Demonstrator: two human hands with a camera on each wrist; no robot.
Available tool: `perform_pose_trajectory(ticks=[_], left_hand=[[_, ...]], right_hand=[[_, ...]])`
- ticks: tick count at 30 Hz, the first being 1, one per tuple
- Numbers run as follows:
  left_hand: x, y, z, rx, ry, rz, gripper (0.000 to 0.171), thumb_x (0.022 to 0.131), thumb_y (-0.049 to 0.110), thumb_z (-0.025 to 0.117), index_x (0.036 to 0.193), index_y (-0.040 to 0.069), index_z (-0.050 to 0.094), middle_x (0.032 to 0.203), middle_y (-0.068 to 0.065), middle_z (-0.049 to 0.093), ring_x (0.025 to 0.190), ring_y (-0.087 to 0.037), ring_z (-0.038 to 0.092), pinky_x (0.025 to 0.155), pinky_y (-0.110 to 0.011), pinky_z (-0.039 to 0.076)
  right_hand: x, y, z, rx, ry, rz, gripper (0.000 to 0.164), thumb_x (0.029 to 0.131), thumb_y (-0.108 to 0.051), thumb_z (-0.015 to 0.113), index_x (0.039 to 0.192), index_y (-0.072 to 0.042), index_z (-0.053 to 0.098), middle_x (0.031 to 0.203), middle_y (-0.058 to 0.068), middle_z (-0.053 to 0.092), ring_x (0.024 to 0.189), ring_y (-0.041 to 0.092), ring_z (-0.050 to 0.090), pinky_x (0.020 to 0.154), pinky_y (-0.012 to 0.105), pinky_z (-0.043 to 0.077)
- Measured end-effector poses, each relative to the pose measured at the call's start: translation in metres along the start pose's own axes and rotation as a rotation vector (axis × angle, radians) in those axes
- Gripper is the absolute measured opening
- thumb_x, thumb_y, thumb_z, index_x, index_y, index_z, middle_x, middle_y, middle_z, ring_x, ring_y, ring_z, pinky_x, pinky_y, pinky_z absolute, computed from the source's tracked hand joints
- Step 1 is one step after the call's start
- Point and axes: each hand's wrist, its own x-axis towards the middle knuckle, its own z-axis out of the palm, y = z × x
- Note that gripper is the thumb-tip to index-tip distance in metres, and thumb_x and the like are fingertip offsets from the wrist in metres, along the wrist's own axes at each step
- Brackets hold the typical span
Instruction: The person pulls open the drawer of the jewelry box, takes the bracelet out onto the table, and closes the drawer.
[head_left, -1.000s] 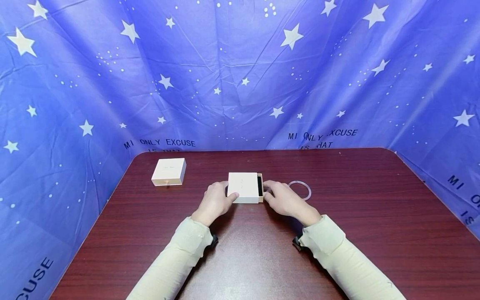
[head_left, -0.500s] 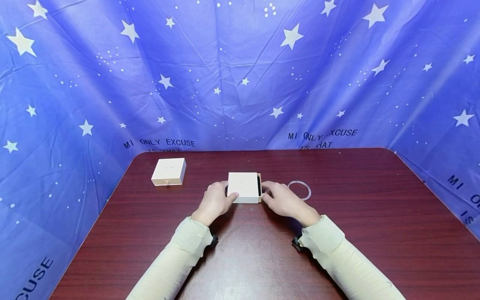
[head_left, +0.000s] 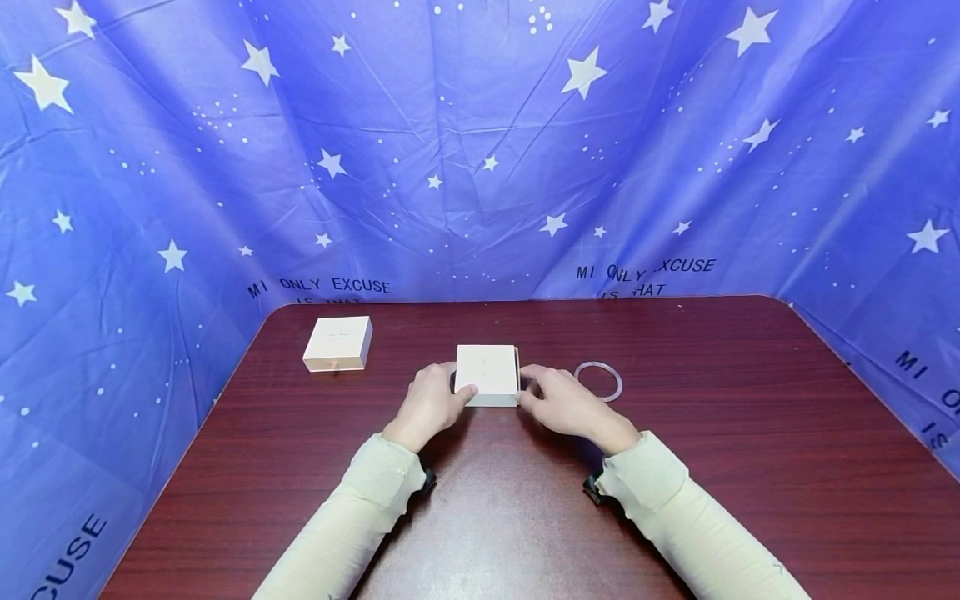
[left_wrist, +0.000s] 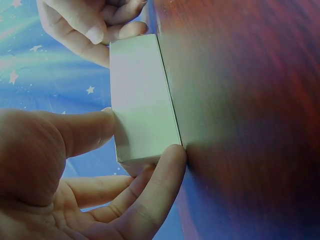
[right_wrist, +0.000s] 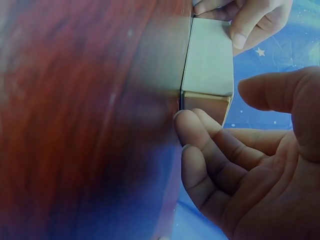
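Observation:
A white drawer-style gift box point(head_left: 486, 368) lies flat in the middle of the table. My left hand point(head_left: 431, 407) holds its left end, thumb on the top near the front edge and fingers around the side. At the other end, the fingers of my right hand point(head_left: 564, 402) press the gold end of the drawer point(right_wrist: 206, 104), which sits almost flush with the sleeve. The right thumb stands apart from the box in the right wrist view. Just beyond the right hand lies a pale translucent bangle point(head_left: 619, 385), partly hidden by that hand.
A second white box point(head_left: 337, 340), with a gold front side, stands at the back left of the dark red wooden table point(head_left: 495, 500). A blue curtain point(head_left: 480, 150) with white stars hangs behind the table and along both sides.
The right hand has moved slightly left, pushing the drawer into the sleeve until only a thin strip shows. The left hand, second box and bangle have stayed put.

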Motion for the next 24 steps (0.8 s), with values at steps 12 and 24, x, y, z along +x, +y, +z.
perform_pose_trajectory(ticks=[12,24], left_hand=[[0.0004,-0.0001,0.0003,0.001,-0.001,-0.005,0.048,0.088,0.029,0.069,0.124,0.0,0.061,0.115,-0.018,0.064,0.109,-0.036,0.059,0.093,-0.045,0.046],[-0.0002,-0.0001,0.0002,0.002,-0.001,-0.004,0.048,0.088,0.029,0.069,0.124,-0.001,0.06,0.116,-0.018,0.064,0.11,-0.035,0.059,0.093,-0.044,0.047]], right_hand=[[-0.0015,-0.0032,-0.0002,0.044,-0.027,0.016,0.03,0.092,-0.02,0.06,0.119,-0.007,0.059,0.067,-0.005,0.057,0.053,0.007,0.053,0.057,0.028,0.045],[-0.0012,-0.0021,0.0006,0.049,-0.039,0.014,0.032,0.092,-0.02,0.06,0.121,-0.008,0.058,0.069,-0.005,0.057,0.052,0.007,0.053,0.057,0.028,0.045]])
